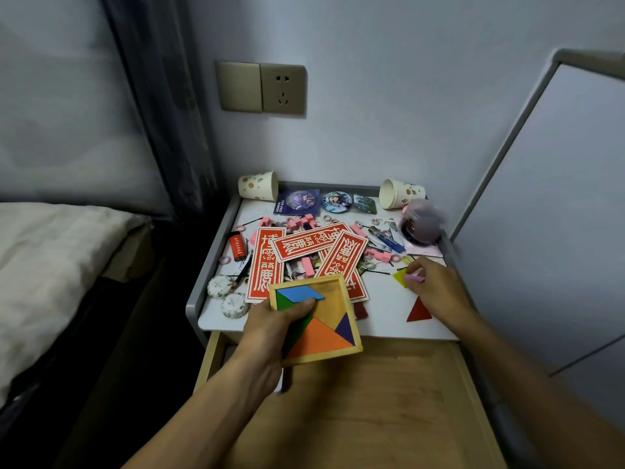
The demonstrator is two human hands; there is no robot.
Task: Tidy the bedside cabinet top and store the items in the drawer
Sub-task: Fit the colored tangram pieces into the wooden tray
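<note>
Puzzle tray [351, 319] — pale matt wood; drawer [389, 401] — smooth wood; cups [258, 186] — paper.

L hand [270, 330] grips tangram tray [348, 299] above open drawer [389, 401]; R hand [436, 286] pinches pink piece [414, 277] over yellow piece [400, 277] on cabinet top [382, 314]; red triangle [419, 312] near.

Blurred pinkish object [422, 222], identity unclear
</note>
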